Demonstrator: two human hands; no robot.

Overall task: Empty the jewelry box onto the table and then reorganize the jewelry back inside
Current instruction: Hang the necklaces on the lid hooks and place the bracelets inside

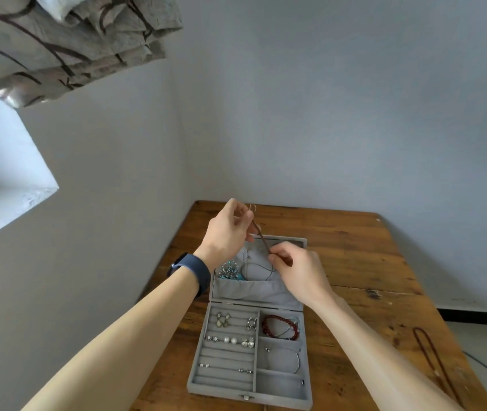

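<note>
Nearest, two bare forearms reaching in from the near edge, either side of the open jewelry box (249,394). On the left wrist, a dark blue watch band (196,272). Left hand (225,232) raised above the far edge of the lid (266,295), fingertips pinched on the upper end of a thin brown cord (261,236). Right hand (298,271) lower and to the right, in front of the lid, thumb and forefinger clamped on the same cord further down, remaining fingers curled. Cord taut and slanted between the two hands, a small loop poking out above the left fingers. Jewelry box grey and velvet-lined, resting on a worn wooden bench (369,262), lid opened toward the far side. In the lid pocket, a blue jewelled ornament (230,269) at left and a dark thin necklace (258,269) looped beside it. In the tray, on the left, padded rows with several pairs of earrings (230,339), pearl and silver. On the right, three compartments: a red bead bracelet (280,326) in the far one, a silver bangle (291,358) in the middle one, and in the near one a tiny piece too small to make out. On the bench well to the right of the box, a long reddish-brown loop (432,360) lying alone. Behind, a plain grey wall; at upper left, a patterned curtain (67,40) above a white window sill (7,185).
</note>
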